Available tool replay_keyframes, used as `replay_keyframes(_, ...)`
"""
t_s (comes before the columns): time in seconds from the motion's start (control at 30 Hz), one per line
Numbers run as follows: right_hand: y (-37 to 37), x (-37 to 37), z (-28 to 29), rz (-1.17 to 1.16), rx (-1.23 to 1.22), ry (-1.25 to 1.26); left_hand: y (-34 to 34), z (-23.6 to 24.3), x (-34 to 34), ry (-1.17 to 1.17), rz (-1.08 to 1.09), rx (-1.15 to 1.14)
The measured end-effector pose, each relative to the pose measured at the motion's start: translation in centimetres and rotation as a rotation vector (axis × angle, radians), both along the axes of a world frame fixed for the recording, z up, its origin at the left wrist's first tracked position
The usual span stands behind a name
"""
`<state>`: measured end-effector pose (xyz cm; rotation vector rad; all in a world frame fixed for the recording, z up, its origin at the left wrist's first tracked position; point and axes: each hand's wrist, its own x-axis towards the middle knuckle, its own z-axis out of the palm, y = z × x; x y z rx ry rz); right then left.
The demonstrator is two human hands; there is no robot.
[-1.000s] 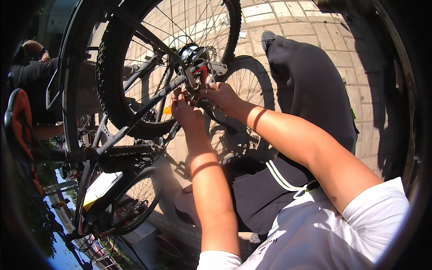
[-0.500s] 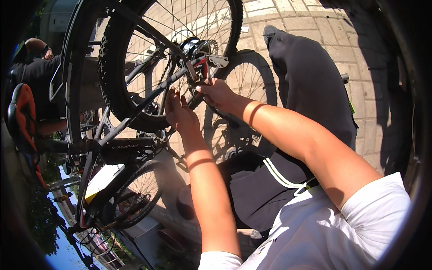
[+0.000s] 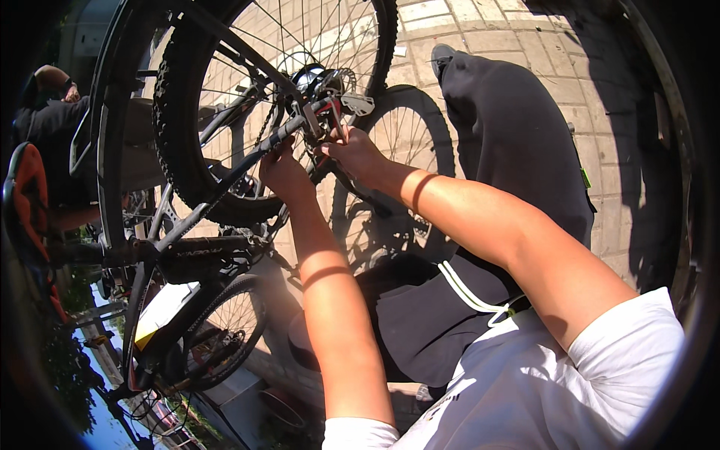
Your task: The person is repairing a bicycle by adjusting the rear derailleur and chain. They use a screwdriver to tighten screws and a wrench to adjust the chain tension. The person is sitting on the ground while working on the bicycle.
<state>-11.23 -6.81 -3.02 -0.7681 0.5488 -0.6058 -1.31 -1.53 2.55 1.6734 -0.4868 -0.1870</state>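
Note:
A dark bicycle's rear wheel (image 3: 172, 112) has a knobbly tyre, a silver hub (image 3: 307, 79) and a rotor. My left hand (image 3: 283, 171) reaches up to the dark frame tube (image 3: 259, 154), its fingers curled in shadow on something I cannot make out. Just right of it, my right hand (image 3: 356, 154) is closed at the dropout (image 3: 315, 124), below a red and silver part (image 3: 334, 106). A thin item shows at its fingertips, too small to name.
An orange-black saddle (image 3: 30, 195) is at the left, beside another person (image 3: 49, 112) in dark clothing. A second wheel (image 3: 225, 330) lies lower left with a white-and-yellow panel (image 3: 161, 315). Sunlit paving (image 3: 517, 30) surrounds my dark-trousered leg (image 3: 510, 127).
My left hand has moved left and up along the frame from a second ago, its fingers now more hidden. My right hand has shifted slightly up and left.

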Motion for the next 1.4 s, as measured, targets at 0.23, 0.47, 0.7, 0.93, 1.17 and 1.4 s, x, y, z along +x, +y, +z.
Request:
replay_keyframes(0.23,0.1,-0.1,0.2,0.015,0.041,0.057,-0.4,-0.1,0.4,0.276,-0.002,-0.213)
replay_keyframes(0.47,0.0,-0.2,0.1,0.025,-0.073,0.029,1.0,1.0,0.6,0.355,-0.026,-0.094)
replay_keyframes(0.7,-0.4,-0.3,0.3,0.067,-0.085,0.046,0.2,0.9,-0.2,0.184,-0.099,-0.062)
replay_keyframes(0.93,-0.5,0.1,-0.2,0.04,-0.072,0.079,0.8,0.0,0.7,0.064,-0.174,0.019)
replay_keyframes(1.17,0.0,-0.2,0.9,0.082,-0.011,-0.046,0.7,0.0,-0.4,-0.056,-0.051,0.151)
replay_keyframes(1.4,-0.2,-0.4,1.2,0.033,-0.004,0.009,1.1,-1.5,-1.4,-0.161,-0.039,0.271)
